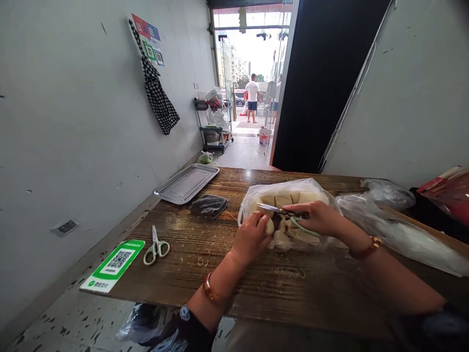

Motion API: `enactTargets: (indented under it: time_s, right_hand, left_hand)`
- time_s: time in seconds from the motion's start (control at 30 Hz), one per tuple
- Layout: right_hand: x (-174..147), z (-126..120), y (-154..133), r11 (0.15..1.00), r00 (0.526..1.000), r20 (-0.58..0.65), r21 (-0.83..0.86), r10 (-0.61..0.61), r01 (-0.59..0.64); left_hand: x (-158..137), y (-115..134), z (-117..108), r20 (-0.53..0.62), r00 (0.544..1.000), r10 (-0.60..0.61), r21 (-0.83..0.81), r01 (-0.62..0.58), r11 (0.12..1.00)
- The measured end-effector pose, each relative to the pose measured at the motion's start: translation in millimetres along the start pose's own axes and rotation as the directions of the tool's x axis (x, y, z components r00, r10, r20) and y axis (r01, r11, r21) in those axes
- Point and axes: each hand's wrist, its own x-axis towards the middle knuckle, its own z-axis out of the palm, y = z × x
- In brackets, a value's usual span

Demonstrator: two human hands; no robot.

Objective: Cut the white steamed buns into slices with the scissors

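My right hand (324,219) is closed on a pair of scissors (268,208) with pale green handles, their blades pointing left. Wrapped round a pale, rounded piece of food (269,226), my left hand (251,237) sits just below the blade tips. Whether the blades touch that piece I cannot tell. Both hands are at an opened clear plastic bag (308,186), which holds several cream-coloured blocks (283,200) along its far side. Smaller pale pieces (304,236) lie nearer me, partly under my right hand. What kind of food it is does not show clearly.
On the wooden table (205,274) lie a metal tray (188,183), a dark grey cloth (208,206), second scissors (157,248) and a green QR-code card (113,264). Crumpled clear plastic (395,230) spreads at the right. Beyond stand a loaded trolley (214,122) and a person outside (252,95).
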Motion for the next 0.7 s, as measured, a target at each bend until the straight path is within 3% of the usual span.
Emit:
enactTargets:
  time_s: [0.1,0.17,0.43,0.53,0.6,0.7]
  right_hand:
    - [26.5,1.3,5.6,0.999,0.992,0.122,0.003,-0.04,0.04]
    - [38.5,5.5,12.0,0.998,0.988,0.141,-0.022,-0.061,0.064]
    - [53.3,26.4,16.2,0.993,0.998,0.059,-0.111,-0.026,0.032]
    - [41.9,22.2,9.6,0.994,0.998,0.062,-0.103,-0.024,0.031]
    - [30.4,16.1,7.3,0.995,0.998,0.064,-0.097,-0.013,0.019]
    - [12.6,7.5,8.3,0.992,0.997,0.023,-0.103,0.075,-0.072]
  left_hand:
    - [0.1,1.8,1.5,0.0,1.0,0.0,0.033,0.0,0.999]
    - [0.1,1.6,2.5,-0.003,1.0,-0.002,0.041,0.002,0.999]
    - [-1.0,-0.2,5.6,-0.014,0.999,0.029,0.007,-0.029,1.0]
    - [-0.2,0.4,5.8,-0.058,0.998,0.02,-0.133,-0.028,0.991]
    - [1.6,-2.6,3.9,-0.126,0.99,-0.056,-0.298,0.016,0.955]
    - [6.3,-15.1,1.2,-0.186,0.929,-0.318,-0.558,0.166,0.813]
